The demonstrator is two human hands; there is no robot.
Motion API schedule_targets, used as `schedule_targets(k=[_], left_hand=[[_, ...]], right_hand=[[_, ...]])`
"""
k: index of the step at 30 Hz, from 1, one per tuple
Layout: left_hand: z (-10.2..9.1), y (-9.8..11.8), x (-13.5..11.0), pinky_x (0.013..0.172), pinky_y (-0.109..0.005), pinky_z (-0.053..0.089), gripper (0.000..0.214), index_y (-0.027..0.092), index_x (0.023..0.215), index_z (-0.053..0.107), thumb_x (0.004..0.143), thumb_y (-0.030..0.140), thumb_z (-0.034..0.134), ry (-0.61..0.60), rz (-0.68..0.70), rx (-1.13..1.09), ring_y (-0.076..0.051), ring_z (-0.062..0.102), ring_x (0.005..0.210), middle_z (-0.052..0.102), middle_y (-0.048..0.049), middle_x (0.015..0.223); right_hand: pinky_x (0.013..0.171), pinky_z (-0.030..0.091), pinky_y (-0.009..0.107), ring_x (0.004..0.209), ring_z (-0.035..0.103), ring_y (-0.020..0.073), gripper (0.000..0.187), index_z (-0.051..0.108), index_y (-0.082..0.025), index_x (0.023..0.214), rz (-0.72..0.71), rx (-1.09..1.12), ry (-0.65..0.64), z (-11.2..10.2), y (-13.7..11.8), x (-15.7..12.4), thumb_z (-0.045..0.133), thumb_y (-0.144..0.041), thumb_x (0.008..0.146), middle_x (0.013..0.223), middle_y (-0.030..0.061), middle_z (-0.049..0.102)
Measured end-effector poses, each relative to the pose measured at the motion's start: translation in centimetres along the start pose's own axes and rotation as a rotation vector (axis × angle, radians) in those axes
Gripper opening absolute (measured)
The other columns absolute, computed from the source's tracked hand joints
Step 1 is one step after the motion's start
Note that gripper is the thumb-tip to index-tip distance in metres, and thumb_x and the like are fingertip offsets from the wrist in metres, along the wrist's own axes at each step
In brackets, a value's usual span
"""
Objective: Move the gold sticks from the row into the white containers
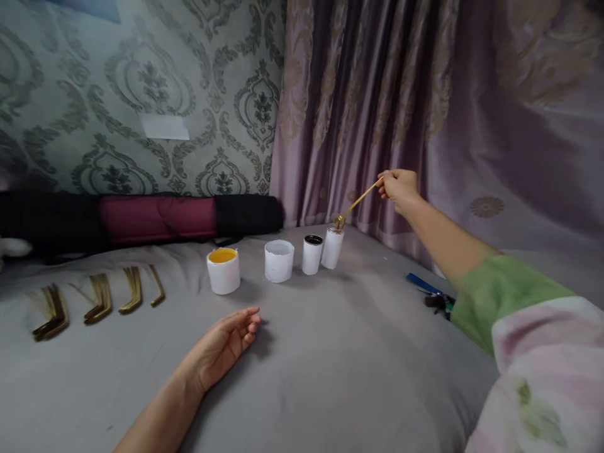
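Note:
My right hand [400, 189] is raised near the curtain and pinches the top of a thin golden stick [361, 201]. The stick slants down so its lower end sits at the mouth of a small white jar [332, 248]. My left hand [226, 343] rests on the grey bedsheet [330, 365], palm up, fingers loosely spread, holding nothing. In a row left of that jar stand a white cup with a black top [312, 255], a wider white cup [279, 260] and a white cup filled with yellow [223, 270].
Several bent golden strips [97, 299] lie in groups at the left of the sheet. A black and maroon roll [155, 217] lies along the patterned wall. A blue-handled object [427, 288] lies at the right, by the purple curtain [425, 113].

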State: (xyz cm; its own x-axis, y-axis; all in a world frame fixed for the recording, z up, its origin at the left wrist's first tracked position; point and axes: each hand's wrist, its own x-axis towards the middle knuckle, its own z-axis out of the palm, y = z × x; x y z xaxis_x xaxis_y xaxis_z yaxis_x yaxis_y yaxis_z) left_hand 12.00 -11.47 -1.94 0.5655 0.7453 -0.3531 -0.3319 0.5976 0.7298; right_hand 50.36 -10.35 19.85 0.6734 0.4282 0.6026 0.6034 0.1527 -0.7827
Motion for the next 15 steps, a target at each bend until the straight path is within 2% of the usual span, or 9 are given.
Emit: schedule_targets(k=[10,15], left_hand=[[0.2,0.1,-0.1,0.051,-0.017,0.049,0.017,0.007,0.092,0.058,0.077,0.01,0.052,0.011,-0.006,0.005,-0.008,0.057,0.059,0.061,-0.0082,0.077],[-0.1,0.0,0.1,0.052,-0.017,0.05,0.018,0.007,0.093,0.058,0.077,0.01,0.053,0.007,-0.003,0.004,-0.008,0.057,0.06,0.061,-0.008,0.078]], right_hand=[[0.045,0.043,0.026,0.045,0.048,0.0094,0.019,0.061,-0.013,0.073,-0.09,-0.197,-0.096,3.2,2.0,1.8,0.045,-0.024,0.077,0.06,0.0053,0.057],[0.048,0.043,0.026,0.047,0.05,0.0101,0.021,0.061,-0.013,0.076,-0.126,-0.241,-0.114,4.0,2.8,2.6,0.045,-0.026,0.077,0.061,0.0058,0.058]])
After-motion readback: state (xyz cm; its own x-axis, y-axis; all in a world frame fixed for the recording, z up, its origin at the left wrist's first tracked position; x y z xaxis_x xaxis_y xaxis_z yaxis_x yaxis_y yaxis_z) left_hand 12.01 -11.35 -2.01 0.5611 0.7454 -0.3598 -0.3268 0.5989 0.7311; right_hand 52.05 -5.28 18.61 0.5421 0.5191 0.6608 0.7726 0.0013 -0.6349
